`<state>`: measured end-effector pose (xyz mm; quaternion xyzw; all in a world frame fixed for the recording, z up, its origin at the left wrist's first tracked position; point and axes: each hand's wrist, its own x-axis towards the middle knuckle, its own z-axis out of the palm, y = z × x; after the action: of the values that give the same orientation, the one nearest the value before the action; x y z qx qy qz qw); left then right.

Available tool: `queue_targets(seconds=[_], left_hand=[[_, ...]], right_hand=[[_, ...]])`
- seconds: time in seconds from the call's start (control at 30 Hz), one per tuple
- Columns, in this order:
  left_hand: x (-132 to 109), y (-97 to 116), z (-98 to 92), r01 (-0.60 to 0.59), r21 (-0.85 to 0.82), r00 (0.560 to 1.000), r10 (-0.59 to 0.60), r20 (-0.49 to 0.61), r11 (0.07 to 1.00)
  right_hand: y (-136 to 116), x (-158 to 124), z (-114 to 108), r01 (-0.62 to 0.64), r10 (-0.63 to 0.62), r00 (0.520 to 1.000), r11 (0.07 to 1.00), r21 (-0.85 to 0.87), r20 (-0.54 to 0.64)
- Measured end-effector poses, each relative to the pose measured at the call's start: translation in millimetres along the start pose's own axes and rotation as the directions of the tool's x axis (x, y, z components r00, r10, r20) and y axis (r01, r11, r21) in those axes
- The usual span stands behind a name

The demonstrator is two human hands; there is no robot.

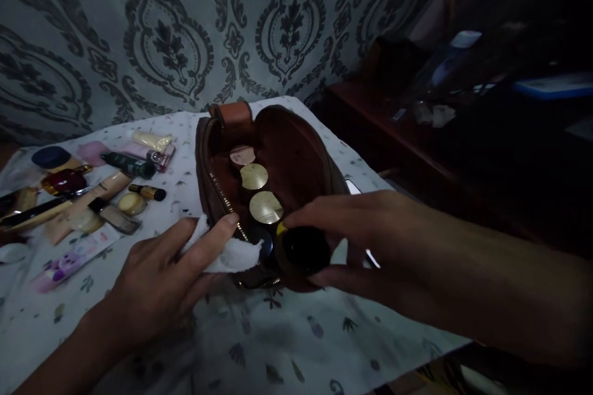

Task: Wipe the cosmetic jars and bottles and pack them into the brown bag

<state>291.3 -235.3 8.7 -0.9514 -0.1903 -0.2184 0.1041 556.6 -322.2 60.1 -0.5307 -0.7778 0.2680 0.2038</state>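
A brown zippered toiletry bag [296,154] lies open on the cloth-covered table. Three round metallic-looking lids, one pinkish [243,155] and two pale gold [266,207], show in a row inside it. My left hand [160,271] is closed on a crumpled white tissue [239,255], its fingers over the bag's left zipper edge. At the bag's near end, my right hand [375,231] grips a dark, round-topped container [306,250] with a bit of yellow at its rim. Beside that container, a dark shiny round object is partly covered by the tissue.
Cosmetics crowd the table's left side: a dark green tube [128,164], a small dark-capped bottle [115,215], a purple-printed tube [76,259] and several others. A white-screened item [353,187] lies partly behind my right hand. Patterned wall stands behind; dark red furniture [370,117] is at right.
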Motion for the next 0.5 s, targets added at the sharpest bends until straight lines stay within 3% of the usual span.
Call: queue_targets(seconds=[0.1, 0.33, 0.5], left_hand=[[5, 0, -0.5, -0.027, 0.006, 1.000, 0.027, -0.007, 1.000], [7, 5, -5.5, -0.013, 0.002, 0.999, 0.013, -0.044, 1.000], [-22, 15, -4.8, 0.029, -0.060, 0.998, -0.026, 0.051, 0.998]], right_hand=[[0, 1, 1, 0.000, 0.000, 1.000, 1.000, -0.016, 0.000], [-12, 19, 1, -0.026, -0.020, 0.977, 0.977, -0.210, -0.210], [-18, 19, 8, 0.033, -0.059, 0.992, 0.971, -0.235, -0.107]])
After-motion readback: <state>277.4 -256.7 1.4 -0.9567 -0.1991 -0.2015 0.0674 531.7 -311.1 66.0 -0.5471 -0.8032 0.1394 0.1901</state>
